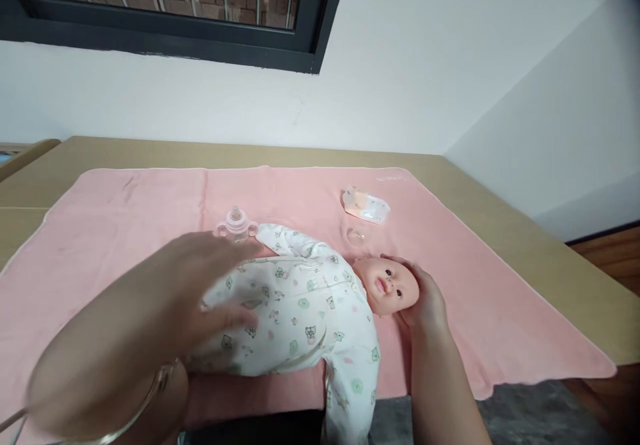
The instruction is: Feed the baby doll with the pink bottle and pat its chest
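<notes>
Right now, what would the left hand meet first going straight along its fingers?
Likely the doll's far sleeve, just past the blurred left hand, though height above it is unclear.

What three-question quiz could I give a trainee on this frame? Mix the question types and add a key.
1. True or false: the left hand appears blurred in front of the baby doll's printed outfit.

2. Which lies nearer the doll's head: the two-handled baby bottle or the small plastic packet?

3. The right hand is placed:
A) around a bottle handle
B) against the top of the doll's head
C) on the plastic packet

Key:
1. True.
2. The small plastic packet; the bottle is farther left, near the end of a sleeve.
3. B.
</notes>
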{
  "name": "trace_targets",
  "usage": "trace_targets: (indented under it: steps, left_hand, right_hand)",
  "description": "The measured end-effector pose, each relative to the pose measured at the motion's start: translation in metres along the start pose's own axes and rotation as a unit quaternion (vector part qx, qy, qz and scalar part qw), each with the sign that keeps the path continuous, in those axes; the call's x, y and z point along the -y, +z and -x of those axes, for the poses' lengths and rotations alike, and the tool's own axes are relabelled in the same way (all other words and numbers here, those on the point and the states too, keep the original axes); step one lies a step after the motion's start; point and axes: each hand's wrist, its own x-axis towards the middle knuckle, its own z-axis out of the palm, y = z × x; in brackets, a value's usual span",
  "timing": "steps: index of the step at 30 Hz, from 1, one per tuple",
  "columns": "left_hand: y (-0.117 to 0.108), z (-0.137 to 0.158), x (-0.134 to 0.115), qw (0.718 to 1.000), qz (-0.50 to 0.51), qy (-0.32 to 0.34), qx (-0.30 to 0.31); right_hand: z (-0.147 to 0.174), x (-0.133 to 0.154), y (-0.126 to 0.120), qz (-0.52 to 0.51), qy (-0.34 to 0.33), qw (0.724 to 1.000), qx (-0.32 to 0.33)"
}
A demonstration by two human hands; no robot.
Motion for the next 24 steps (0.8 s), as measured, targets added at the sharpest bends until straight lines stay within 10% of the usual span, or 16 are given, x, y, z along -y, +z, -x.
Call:
trace_targets:
  steps: [8, 16, 24]
  left_hand:
    - [0.024, -0.081, 0.017, 0.99, -0.103, -0.07, 0.063]
    - [0.118, -0.074, -0.041, 0.981, -0.093, 0.116, 0.123]
    - [0.177, -0.089, -0.037, 0.986, -0.052, 0.133, 0.089]
  right_hand:
    - [0.007, 0.004, -0.004, -0.053, 0.148, 0.987, 0.0]
    - [0.007, 0.012, -0.009, -0.031, 0.22, 0.974, 0.039]
    - [-0.002, -0.015, -0.02, -0.006, 0.149, 0.968, 0.2]
